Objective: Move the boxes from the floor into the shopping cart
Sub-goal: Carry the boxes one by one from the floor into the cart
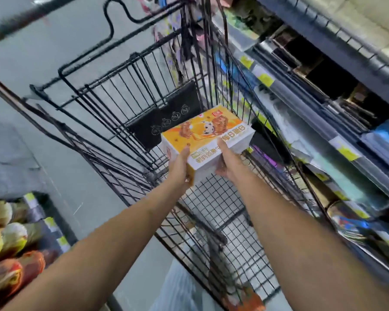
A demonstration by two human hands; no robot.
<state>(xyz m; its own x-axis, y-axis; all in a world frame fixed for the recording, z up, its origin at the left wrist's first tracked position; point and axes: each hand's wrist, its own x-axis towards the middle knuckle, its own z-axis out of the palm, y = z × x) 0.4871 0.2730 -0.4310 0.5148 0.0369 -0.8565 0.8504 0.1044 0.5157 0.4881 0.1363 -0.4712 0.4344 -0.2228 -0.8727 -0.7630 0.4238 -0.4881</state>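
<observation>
Box: I hold one flat carton (208, 136) in the air between both hands, inside the wire walls of the shopping cart (121, 90) and above its mesh bottom.
Long axis: it runs from my near left to the far right, towards the shelves; the broad printed face is up and tips slightly towards me.
Left hand: my left hand (180, 164) grips the near left corner, thumb on the top face; the other fingers are hidden under the carton.
Right hand: my right hand (228, 162) grips the near long side, thumb on the top edge, fingers (220, 171) curled beneath.
Print: orange and yellow top, white sides, a cartoon figure with a dark spotted face, and brown cakes. The large Chinese characters along the near edge stand upside down to me, and I cannot read them surely.
Cart: black wire, with a black plastic flap (166, 117) bearing small round white icons on its far wall.
Floor: plain grey floor (65, 41) to the left of the cart.
Right side: store shelves (323, 108) just beside the cart, with yellow price tags (265, 78) on their edges; the goods are blurred.
Left side: orange and yellow packets (9, 243) on a low shelf, also blurred.
</observation>
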